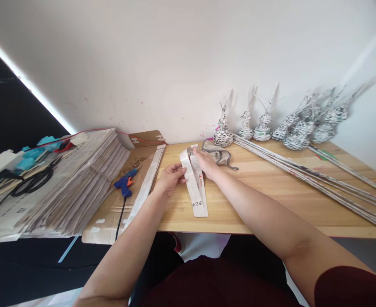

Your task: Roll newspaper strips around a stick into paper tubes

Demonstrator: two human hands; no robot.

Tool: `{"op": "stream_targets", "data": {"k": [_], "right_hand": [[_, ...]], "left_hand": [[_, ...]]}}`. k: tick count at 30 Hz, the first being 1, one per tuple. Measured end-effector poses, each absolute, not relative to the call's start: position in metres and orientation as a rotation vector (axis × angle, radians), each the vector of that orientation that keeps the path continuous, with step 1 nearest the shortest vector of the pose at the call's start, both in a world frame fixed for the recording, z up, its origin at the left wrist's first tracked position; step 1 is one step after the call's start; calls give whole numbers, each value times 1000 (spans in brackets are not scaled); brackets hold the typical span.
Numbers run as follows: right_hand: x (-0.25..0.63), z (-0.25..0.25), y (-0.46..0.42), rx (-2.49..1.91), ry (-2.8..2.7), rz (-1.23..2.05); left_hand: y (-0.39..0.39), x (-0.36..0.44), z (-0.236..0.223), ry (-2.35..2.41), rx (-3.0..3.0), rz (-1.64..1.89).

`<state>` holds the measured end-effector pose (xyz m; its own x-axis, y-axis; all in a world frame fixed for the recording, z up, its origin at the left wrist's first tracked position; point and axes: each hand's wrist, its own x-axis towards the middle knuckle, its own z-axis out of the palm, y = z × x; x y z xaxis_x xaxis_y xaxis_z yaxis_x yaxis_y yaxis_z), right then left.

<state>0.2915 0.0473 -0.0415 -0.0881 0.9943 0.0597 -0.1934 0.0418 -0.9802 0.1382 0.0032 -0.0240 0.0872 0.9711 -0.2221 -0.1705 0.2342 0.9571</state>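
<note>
A long newspaper strip is bent over on the wooden table in front of me, its two lengths side by side and its fold at the far end. My left hand pinches the strip's left edge between thumb and fingers. At the fold, my right hand grips the paper with the thumb on top; its other fingers are mostly hidden. Just beyond my right hand lies a crumpled beige cloth with a dark edging.
Left of my arms are a blue glue gun on cardboard, a stack of flat newspaper strips and a tall newspaper pile. Long rolled paper sticks lie to the right. Several woven paper figures stand along the wall.
</note>
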Motion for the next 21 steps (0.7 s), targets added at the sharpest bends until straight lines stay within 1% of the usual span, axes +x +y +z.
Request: {"op": "stream_targets", "data": {"k": [4, 7, 21], "right_hand": [[290, -39, 48, -955, -1067, 1467], [288, -37, 46, -969, -1089, 1478], [288, -44, 43, -1118, -1436, 1197]], "left_hand": [[2, 124, -21, 1133, 810, 1108], [0, 118, -19, 1117, 739, 1114], [17, 138, -25, 1118, 844, 1034]]}}
